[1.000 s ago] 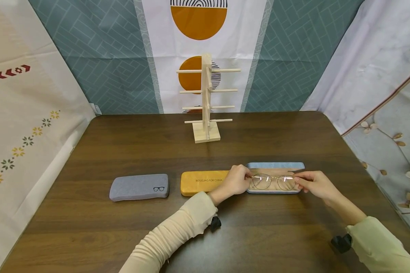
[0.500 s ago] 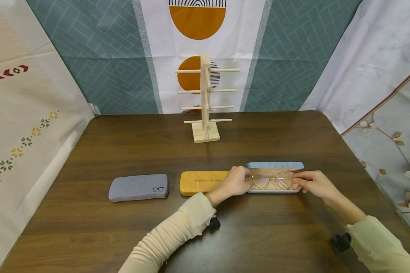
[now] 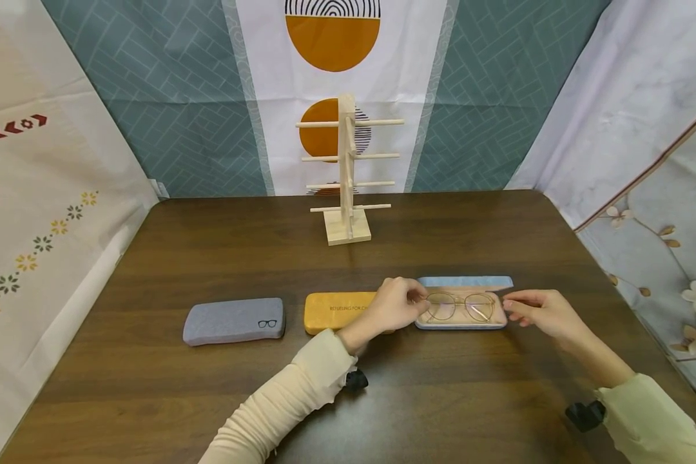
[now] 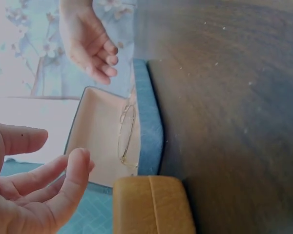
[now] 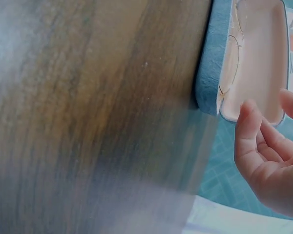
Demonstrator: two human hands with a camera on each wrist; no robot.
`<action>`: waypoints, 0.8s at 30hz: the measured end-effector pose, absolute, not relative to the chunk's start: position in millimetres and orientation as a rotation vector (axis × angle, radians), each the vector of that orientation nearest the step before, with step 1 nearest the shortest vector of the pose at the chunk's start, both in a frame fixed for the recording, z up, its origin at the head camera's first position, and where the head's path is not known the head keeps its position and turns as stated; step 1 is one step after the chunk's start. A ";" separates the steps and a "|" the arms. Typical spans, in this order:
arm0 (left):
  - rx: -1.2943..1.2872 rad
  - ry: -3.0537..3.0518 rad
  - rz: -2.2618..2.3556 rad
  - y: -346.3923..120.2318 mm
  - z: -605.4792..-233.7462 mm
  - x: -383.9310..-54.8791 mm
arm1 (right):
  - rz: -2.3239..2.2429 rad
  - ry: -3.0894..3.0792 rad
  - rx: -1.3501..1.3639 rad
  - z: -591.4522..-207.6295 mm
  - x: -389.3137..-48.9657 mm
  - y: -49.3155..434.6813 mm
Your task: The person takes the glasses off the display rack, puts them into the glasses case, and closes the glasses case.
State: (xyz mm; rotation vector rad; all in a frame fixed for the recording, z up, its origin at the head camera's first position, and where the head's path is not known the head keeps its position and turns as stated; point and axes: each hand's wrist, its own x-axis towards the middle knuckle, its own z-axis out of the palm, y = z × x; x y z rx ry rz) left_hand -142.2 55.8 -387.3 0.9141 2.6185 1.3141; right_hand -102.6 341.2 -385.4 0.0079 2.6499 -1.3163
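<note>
Thin gold-framed eyeglasses lie in the open blue glasses case, which has a pale pink lining. At the case's left end is my left hand; its thumb and fingers are apart with nothing between them in the left wrist view. My right hand is just off the case's right end, and the right wrist view shows a gap between its thumb and fingers. The case's raised lid stands behind the glasses. A yellow glasses case lies closed, partly hidden behind my left hand.
A closed grey glasses case lies on the left of the brown wooden table. Toward the back stands a wooden display rack with several pegs on each side. Patterned cloths hang around the table.
The glasses have come down into the blue case, and both hands have let go of them. My right hand has drawn back to the right, the left hand slightly left.
</note>
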 end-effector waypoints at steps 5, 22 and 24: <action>0.908 2.639 1.456 50.8 -385.1 -145.9 | -1.305 2.706 0.076 -382.7 -102.6 341.1; 0.755 2.695 1.311 61.4 -386.5 -158.6 | -1.421 2.703 0.080 -382.0 -121.2 335.0; 0.761 2.714 1.305 60.9 -387.2 -158.8 | -1.438 2.701 0.081 -383.6 -122.0 334.7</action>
